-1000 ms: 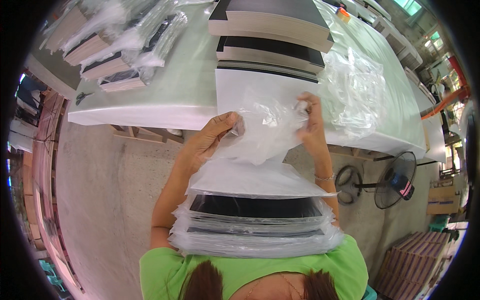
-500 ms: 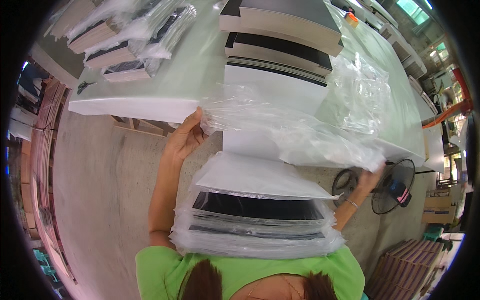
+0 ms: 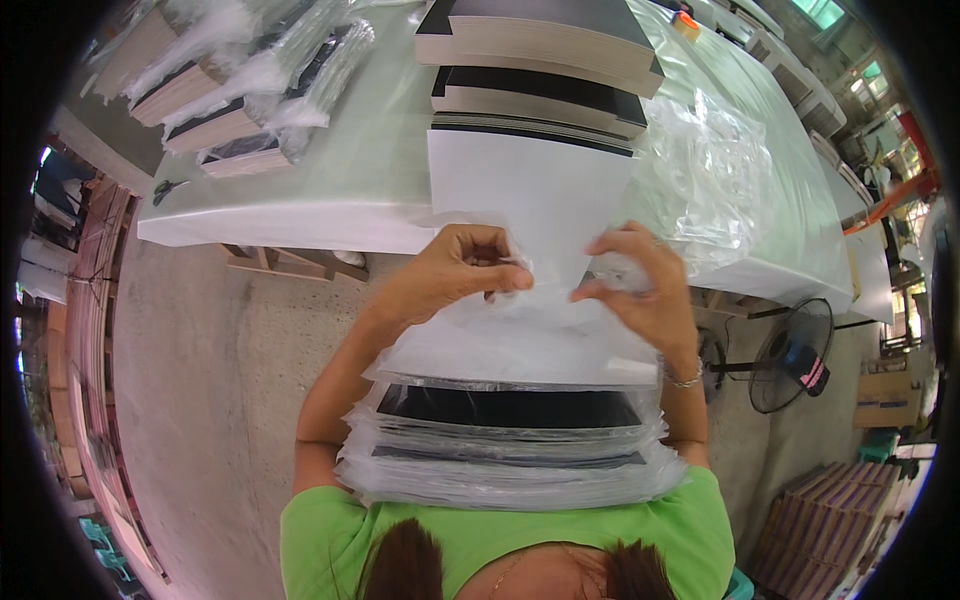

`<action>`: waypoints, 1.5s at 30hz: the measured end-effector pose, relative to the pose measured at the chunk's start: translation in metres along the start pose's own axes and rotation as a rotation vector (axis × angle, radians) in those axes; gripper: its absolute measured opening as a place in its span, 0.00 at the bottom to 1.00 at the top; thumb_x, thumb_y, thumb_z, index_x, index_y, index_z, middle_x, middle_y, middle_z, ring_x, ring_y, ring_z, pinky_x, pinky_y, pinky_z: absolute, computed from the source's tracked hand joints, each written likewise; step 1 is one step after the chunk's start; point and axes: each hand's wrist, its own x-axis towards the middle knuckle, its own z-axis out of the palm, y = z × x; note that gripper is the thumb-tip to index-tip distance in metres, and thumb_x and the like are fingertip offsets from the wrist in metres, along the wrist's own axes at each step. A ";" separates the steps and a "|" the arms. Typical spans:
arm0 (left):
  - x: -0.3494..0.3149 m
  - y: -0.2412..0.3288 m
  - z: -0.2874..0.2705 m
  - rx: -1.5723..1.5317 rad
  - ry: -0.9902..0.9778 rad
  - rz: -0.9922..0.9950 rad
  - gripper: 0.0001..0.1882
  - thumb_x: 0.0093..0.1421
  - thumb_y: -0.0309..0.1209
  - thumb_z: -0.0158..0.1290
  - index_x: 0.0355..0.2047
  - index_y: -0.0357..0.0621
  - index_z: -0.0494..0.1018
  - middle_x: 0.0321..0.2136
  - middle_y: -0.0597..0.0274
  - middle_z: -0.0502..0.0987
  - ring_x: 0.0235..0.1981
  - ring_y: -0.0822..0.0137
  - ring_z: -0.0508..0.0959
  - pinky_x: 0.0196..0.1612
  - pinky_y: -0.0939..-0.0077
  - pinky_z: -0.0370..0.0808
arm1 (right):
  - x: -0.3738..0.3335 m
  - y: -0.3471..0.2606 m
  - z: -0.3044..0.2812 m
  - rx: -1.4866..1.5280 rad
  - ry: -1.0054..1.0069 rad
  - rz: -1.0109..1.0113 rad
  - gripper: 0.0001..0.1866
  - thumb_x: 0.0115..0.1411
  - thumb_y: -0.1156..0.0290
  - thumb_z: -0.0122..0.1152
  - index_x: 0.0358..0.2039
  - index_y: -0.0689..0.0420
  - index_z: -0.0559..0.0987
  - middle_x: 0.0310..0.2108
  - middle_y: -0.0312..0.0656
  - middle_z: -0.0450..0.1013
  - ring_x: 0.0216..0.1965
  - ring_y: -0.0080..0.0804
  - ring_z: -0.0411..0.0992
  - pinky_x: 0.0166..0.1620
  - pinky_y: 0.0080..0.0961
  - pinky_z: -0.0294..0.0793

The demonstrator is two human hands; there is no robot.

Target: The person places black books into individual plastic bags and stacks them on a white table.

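Observation:
My left hand [image 3: 462,268] and my right hand [image 3: 640,290] both pinch the edge of a clear plastic bag [image 3: 530,320] at the middle of the view. The bag hangs over a white sheet lying on a stack of bagged black-and-white boards [image 3: 510,440] held against my chest. Just beyond my hands, a white board [image 3: 530,190] lies on the white table [image 3: 300,215], in front of stacks of thick dark-topped boards [image 3: 540,60].
Crumpled clear plastic bags [image 3: 710,170] lie at the table's right. Wrapped bundles of boards [image 3: 230,90] sit at the back left. A standing fan [image 3: 790,355] is on the concrete floor at right, with stacked brown boxes [image 3: 830,520] lower right.
Half a second ago my hands were spread wide, stretching the bag open; now both have come together at the middle, pinching the bag's edge.

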 end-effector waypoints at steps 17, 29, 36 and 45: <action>-0.018 -0.034 -0.083 -0.026 0.470 -0.112 0.18 0.54 0.41 0.58 0.37 0.40 0.71 0.31 0.66 0.72 0.35 0.77 0.70 0.40 0.80 0.68 | -0.012 0.038 -0.004 0.723 0.134 0.316 0.06 0.60 0.70 0.54 0.35 0.57 0.70 0.24 0.32 0.66 0.21 0.13 0.64 0.23 0.12 0.63; 0.026 -0.010 -0.017 0.271 -0.064 0.293 0.12 0.64 0.36 0.45 0.33 0.38 0.69 0.33 0.63 0.73 0.42 0.70 0.72 0.50 0.72 0.66 | 0.015 0.038 0.012 0.726 -0.385 0.546 0.09 0.57 0.69 0.57 0.37 0.56 0.70 0.22 0.27 0.64 0.21 0.13 0.61 0.26 0.12 0.61; 0.009 -0.011 -0.032 -0.274 0.267 -0.380 0.34 0.59 0.49 0.49 0.57 0.36 0.58 0.40 0.52 0.73 0.42 0.63 0.74 0.42 0.71 0.75 | -0.038 0.100 0.006 1.750 -0.117 0.321 0.15 0.54 0.66 0.61 0.39 0.59 0.72 0.23 0.29 0.66 0.22 0.14 0.63 0.26 0.14 0.63; -0.008 -0.003 -0.050 -0.970 0.325 0.452 0.27 0.61 0.38 0.46 0.57 0.36 0.59 0.41 0.58 0.73 0.39 0.66 0.74 0.44 0.74 0.72 | -0.074 0.072 0.016 1.643 -0.304 0.898 0.21 0.51 0.62 0.64 0.41 0.60 0.71 0.26 0.31 0.68 0.22 0.15 0.64 0.25 0.15 0.64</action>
